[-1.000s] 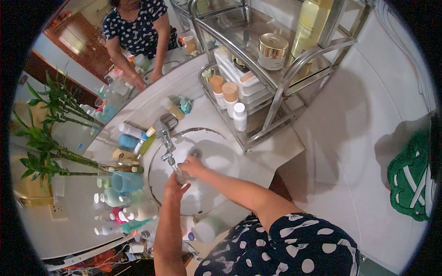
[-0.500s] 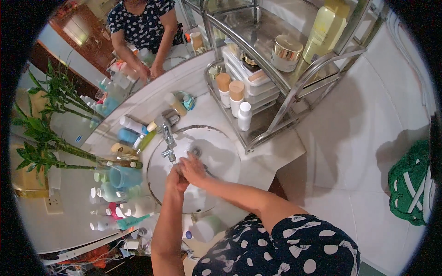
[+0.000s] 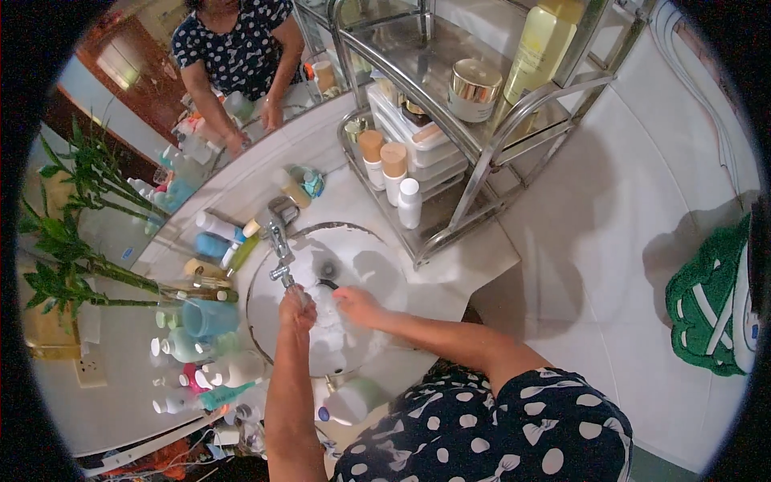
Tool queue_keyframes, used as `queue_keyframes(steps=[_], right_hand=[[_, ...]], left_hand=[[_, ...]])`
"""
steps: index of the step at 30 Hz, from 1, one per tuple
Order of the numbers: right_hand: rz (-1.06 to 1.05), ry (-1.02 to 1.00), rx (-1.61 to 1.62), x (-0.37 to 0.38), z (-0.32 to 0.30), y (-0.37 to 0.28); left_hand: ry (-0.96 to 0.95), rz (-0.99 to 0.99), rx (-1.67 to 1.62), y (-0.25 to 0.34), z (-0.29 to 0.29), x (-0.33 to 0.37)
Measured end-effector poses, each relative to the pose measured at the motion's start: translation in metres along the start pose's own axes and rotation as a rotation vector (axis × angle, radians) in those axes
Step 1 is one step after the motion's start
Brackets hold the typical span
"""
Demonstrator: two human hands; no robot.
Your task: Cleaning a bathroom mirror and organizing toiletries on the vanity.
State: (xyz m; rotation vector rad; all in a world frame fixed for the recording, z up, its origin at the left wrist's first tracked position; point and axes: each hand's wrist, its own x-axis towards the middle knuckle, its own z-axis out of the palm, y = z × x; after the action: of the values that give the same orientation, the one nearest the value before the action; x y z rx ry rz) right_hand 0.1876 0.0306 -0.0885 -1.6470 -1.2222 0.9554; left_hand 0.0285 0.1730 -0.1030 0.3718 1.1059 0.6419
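Observation:
Over a white oval sink [image 3: 259, 333], my left hand [image 3: 298, 311] is closed right under the spout of a chrome tap [image 3: 277, 245]. Something pale and shiny shows at its fingers; I cannot make out whether it is water or an object. My right hand [image 3: 361, 308] hovers over the basin to the right, apart from the left one, its fingers curled and slightly blurred. A short dark thing [image 3: 328, 284] lies at its fingertips, just below the drain [image 3: 328, 268]; whether the hand grips it is unclear.
Bottles [image 3: 229, 369] and a blue cup [image 3: 205, 318] crowd the counter's left, beside tall plant stems [image 3: 120, 277]. A metal rack [image 3: 474, 181] with bottles and jars stands right of the sink. The mirror [image 3: 148, 88] reflects my arms. A green-white item [image 3: 711, 301] hangs far right.
My hands were together below the tap and have come apart. The left stays under the spout; the right has moved right. The whole view has shifted slightly.

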Motion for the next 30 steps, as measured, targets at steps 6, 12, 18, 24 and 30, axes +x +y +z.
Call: queue_keyframes(steps=[6, 12, 18, 24, 30], right_hand=[[0.037, 0.100, 0.163, 0.009, -0.021, 0.017], [-0.158, 0.456, 0.186, 0.009, -0.020, 0.002], [-0.074, 0.248, 0.281, 0.015, -0.025, -0.004], [-0.293, 0.202, 0.008, 0.051, -0.021, -0.059], [-0.387, 0.125, -0.422, 0.113, -0.024, -0.139]], left_hand=[[0.227, 0.072, 0.236, 0.003, 0.051, -0.030], [0.204, 0.027, 0.007, 0.007, 0.040, -0.032], [-0.014, 0.061, -0.052, 0.004, 0.025, -0.024], [-0.057, 0.005, -0.023, 0.010, 0.036, -0.054], [-0.065, -0.026, 0.232, 0.004, 0.021, -0.050]])
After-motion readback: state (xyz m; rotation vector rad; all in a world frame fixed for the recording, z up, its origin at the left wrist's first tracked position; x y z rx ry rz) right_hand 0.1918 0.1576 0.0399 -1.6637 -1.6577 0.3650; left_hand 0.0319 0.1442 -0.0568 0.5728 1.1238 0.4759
